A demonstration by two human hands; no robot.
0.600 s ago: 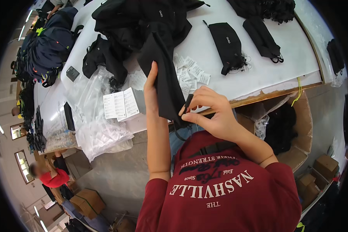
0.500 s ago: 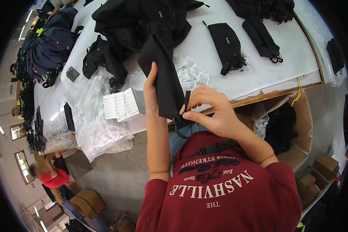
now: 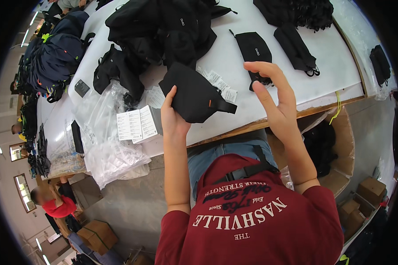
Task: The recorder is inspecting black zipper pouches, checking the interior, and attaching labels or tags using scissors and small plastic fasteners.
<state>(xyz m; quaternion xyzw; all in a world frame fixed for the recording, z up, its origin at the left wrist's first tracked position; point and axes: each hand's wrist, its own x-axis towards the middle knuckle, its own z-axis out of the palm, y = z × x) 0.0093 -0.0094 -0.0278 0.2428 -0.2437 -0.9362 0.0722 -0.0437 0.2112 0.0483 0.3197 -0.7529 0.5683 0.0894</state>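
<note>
Holding a black fabric pouch [image 3: 191, 98] in the left fingers [image 3: 170, 97], right fingers [image 3: 269, 69] free.

Grasped by its near left side, over the worktop [image 3: 307, 87], end tab [image 3: 226, 107] toward the right fingers, parted and seemingly empty. Partly behind these, a second black pouch [image 3: 253, 45]; beyond the left fingers' grip, white printed labels [image 3: 227, 92]. Probably at a hold-and-handle step; for any work on the tab, calling for a closed right pinch.

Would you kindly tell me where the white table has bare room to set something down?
The white table is bare between the folded black pouch and the table's right edge, and between the flat black pouch and the black pile, behind the paper labels. Front left is crowded: clear plastic and white cards beside the left hand.
</note>
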